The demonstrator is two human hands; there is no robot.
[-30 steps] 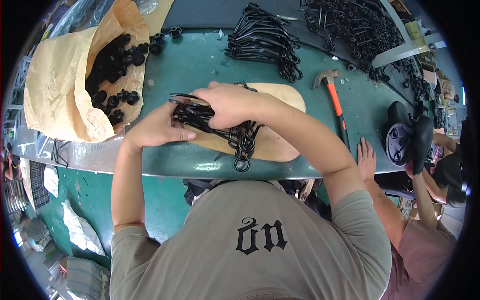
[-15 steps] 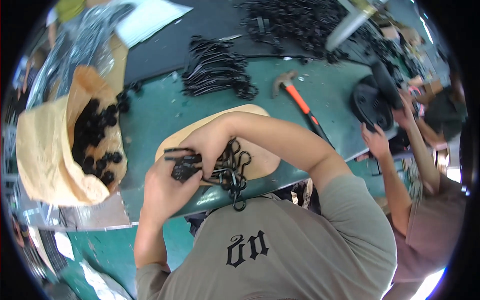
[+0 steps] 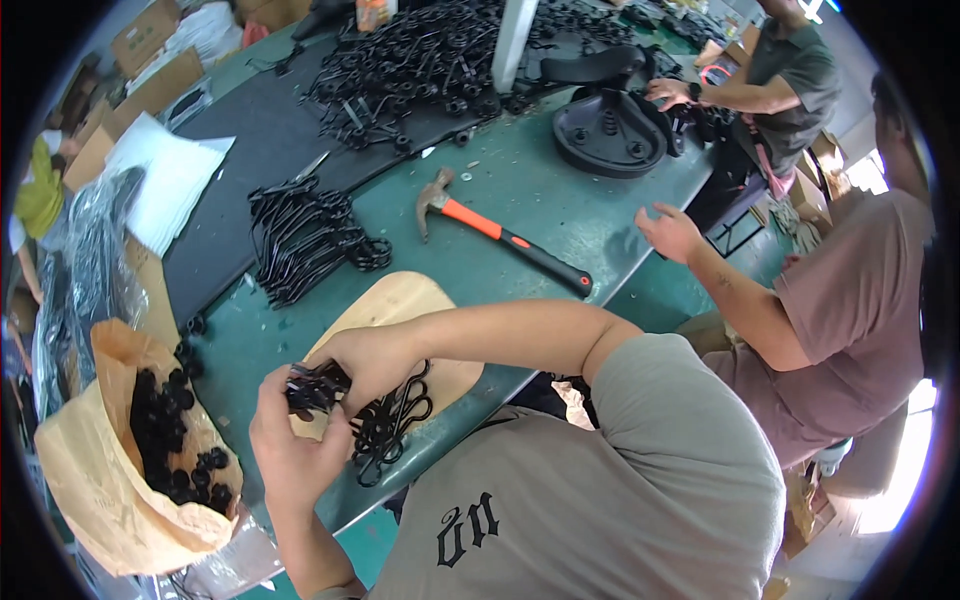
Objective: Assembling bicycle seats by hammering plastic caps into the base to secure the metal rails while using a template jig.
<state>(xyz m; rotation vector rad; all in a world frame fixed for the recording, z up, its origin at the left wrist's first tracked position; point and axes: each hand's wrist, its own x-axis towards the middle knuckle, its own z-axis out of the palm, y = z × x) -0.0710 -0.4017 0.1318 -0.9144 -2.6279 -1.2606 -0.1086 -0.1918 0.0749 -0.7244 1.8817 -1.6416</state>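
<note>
My left hand (image 3: 290,455) rises from the lower edge, fingers curled on one side and thumb on the other, gripping the near-square end of a bundle of black metal hooks (image 3: 375,425). My right forearm reaches across from the right, elbow bent, and my right hand (image 3: 365,362) closes over the same bundle from above, so both hands grip it. The bundle is over the near part of a pale wooden board (image 3: 440,325) on the green tabletop (image 3: 590,220), its looped ends fanning out below my right palm.

To my left, a brown paper bag (image 3: 75,480) lies tipped with its mouth gaping, holding many round black knobs (image 3: 160,430); a few more sit just outside its rim. Farther off stands a cardboard box (image 3: 145,40); I cannot tell its contents.
</note>
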